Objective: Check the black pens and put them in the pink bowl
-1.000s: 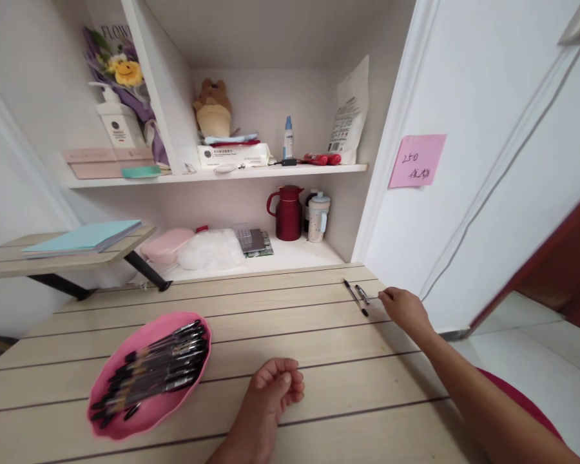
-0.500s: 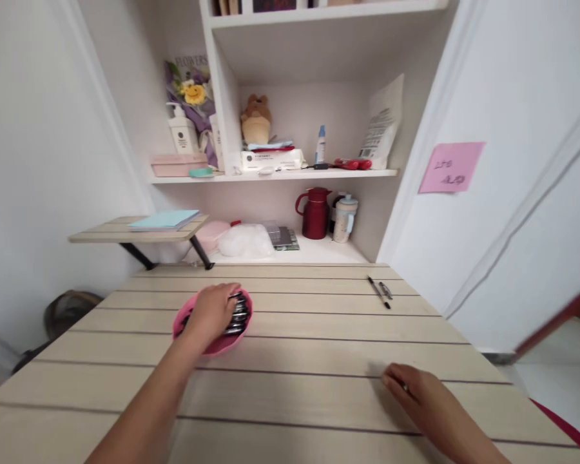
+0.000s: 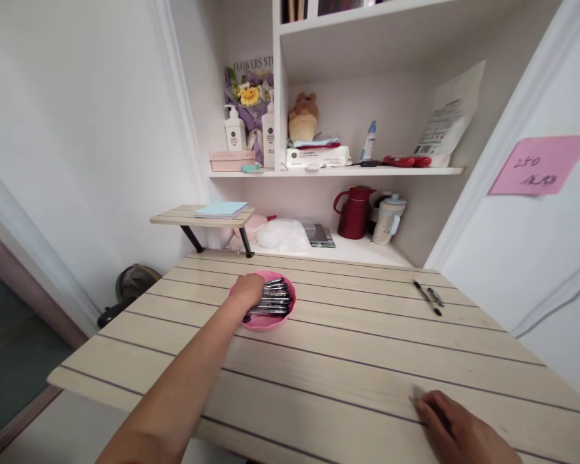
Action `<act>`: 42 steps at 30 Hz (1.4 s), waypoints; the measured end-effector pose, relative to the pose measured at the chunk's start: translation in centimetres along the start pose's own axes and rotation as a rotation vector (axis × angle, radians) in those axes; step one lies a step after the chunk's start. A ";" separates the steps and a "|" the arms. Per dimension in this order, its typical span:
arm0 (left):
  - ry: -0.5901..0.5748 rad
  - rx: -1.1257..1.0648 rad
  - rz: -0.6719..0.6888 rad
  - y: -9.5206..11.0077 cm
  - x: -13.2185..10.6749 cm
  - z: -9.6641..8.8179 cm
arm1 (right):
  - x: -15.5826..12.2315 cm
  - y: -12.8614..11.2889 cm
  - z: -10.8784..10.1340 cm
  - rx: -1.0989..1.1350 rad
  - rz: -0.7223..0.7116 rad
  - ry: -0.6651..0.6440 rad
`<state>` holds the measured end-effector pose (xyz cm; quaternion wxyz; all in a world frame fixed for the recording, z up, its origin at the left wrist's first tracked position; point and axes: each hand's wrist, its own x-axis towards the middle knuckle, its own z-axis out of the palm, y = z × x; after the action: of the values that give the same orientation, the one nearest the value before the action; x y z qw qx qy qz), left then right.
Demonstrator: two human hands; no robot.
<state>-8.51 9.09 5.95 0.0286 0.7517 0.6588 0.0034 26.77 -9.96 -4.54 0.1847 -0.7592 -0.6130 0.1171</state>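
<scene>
A round pink bowl (image 3: 263, 325) stands on the slatted wooden table, holding a pile of black-and-clear pens (image 3: 275, 301). My left hand (image 3: 249, 290) reaches into the bowl at its left side, fingers curled down among the pen ends. Its fingertips are hidden, so what they grip cannot be made out. At the lower right, my right hand (image 3: 457, 422) rests low over the table with its fingers closed. Anything inside that fist is hidden from view. Beyond it, a black pen (image 3: 427, 298) lies beside a shorter dark-and-clear piece (image 3: 435, 296).
A small raised stand (image 3: 174, 216) carries a light blue pad (image 3: 221, 209) at the back left. Behind the table are white shelves (image 3: 401, 171) with a red jug (image 3: 355, 212), a pale cup (image 3: 389, 220) and a plastic bag (image 3: 284, 235). A pink note (image 3: 541, 165) sticks to the right wall.
The view has swung left, so everything appears further right. My left hand has shifted from the top of the bowl towards its left side, uncovering more pens. My right hand stays closed.
</scene>
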 end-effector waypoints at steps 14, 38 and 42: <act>0.025 -0.641 0.126 4.8 -3.1 -1.3 | 2.4 -2.1 -1.2 0.329 -0.082 -0.038; -0.645 -1.860 0.062 20.1 -5.2 9.0 | 10.9 -7.3 1.8 1.693 0.216 -0.007; -0.745 -1.849 0.123 19.6 -5.2 8.6 | 11.4 -6.7 1.4 1.706 0.198 0.052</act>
<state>10.59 1.01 -1.50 0.8069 0.4201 0.3063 0.2804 22.73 2.54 -2.39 0.6954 -0.4130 -0.2420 0.5361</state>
